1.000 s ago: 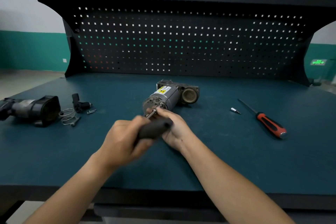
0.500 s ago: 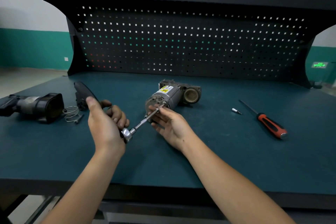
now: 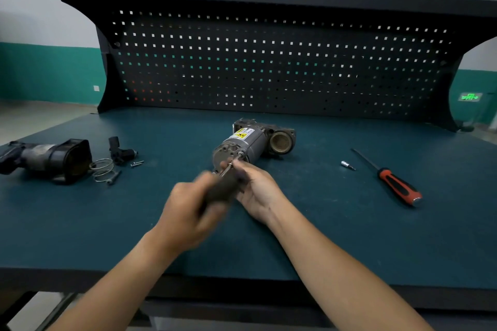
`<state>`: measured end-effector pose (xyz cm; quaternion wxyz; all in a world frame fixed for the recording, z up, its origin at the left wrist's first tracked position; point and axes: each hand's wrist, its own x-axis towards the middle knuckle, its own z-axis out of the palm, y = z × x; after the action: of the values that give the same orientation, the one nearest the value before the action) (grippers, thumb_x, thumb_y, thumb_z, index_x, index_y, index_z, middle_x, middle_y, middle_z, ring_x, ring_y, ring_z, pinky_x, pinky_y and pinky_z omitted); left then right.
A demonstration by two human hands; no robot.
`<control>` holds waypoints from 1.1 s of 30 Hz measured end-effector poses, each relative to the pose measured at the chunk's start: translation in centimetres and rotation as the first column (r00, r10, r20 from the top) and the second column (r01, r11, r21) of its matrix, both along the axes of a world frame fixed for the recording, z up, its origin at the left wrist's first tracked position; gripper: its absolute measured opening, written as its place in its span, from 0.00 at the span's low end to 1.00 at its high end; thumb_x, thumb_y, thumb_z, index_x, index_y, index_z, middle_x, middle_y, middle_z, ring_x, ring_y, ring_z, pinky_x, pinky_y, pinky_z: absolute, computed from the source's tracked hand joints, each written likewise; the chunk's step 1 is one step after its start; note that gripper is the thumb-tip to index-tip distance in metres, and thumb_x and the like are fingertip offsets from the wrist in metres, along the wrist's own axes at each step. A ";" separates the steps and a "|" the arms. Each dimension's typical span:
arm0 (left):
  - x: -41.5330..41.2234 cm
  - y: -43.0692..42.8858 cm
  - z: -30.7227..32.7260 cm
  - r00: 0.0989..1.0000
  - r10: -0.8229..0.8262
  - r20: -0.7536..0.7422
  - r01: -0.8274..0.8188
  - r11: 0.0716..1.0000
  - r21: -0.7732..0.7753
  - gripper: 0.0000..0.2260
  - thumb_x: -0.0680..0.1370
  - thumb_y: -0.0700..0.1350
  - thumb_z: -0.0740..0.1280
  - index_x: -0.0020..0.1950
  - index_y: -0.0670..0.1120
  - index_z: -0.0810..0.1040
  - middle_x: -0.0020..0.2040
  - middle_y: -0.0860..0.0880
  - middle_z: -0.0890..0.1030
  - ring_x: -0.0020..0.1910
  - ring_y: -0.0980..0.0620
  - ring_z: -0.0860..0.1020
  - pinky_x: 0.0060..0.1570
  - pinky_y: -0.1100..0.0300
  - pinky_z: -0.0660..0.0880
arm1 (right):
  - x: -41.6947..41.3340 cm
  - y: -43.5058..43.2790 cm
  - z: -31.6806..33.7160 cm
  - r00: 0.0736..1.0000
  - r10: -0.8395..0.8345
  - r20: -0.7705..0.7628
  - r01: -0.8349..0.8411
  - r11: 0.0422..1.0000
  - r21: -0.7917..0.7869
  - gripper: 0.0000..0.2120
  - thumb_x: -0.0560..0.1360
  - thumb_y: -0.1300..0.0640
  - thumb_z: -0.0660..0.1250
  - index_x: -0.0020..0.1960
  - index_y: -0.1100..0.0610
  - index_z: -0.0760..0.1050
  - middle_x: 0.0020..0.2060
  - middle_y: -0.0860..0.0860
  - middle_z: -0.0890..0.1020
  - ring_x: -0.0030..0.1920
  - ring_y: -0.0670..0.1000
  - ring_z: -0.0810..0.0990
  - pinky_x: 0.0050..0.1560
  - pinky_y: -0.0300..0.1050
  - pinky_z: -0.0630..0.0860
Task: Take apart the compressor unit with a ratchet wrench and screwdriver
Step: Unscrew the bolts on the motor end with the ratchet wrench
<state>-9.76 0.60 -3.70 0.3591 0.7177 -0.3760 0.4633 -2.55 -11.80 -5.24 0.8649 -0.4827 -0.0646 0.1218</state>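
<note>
The grey compressor unit [image 3: 251, 142] lies on its side at the middle of the bench, its round end cap facing me and a yellow warning label on top. My left hand [image 3: 188, 209] is blurred and grips the dark handle of the ratchet wrench [image 3: 222, 188], whose extension bar reaches a bolt on the end cap. My right hand [image 3: 258, 191] sits just right of it, fingers pinching the extension bar near the cap. A red-and-black screwdriver [image 3: 390, 180] lies to the right, untouched.
A removed black housing part [image 3: 51, 158], a wire spring [image 3: 103, 169], a small black fitting [image 3: 119, 150] and loose screws [image 3: 137, 163] lie at the left. A small socket bit [image 3: 347, 165] rests near the screwdriver. A perforated back panel [image 3: 269, 67] walls the bench's rear.
My left hand swung the ratchet handle from the upper left back down toward me and to the right. My right hand stayed on the extension bar at the end cap.
</note>
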 end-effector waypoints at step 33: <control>-0.2 -0.3 1.2 0.885 -0.400 -0.239 0.116 0.685 -0.719 0.10 0.74 0.54 0.56 0.39 0.50 0.70 0.22 0.55 0.67 0.19 0.60 0.62 0.21 0.70 0.59 | 0.1 0.1 0.2 1.000 -0.013 0.000 0.013 1.000 -0.013 0.09 0.77 0.62 0.61 0.40 0.55 0.76 0.32 0.46 0.84 0.32 0.41 0.81 0.37 0.33 0.73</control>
<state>-9.94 0.26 -2.51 0.7267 0.5463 -0.2002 0.3652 -2.45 -11.73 -5.00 0.8626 -0.4886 -0.0606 0.1166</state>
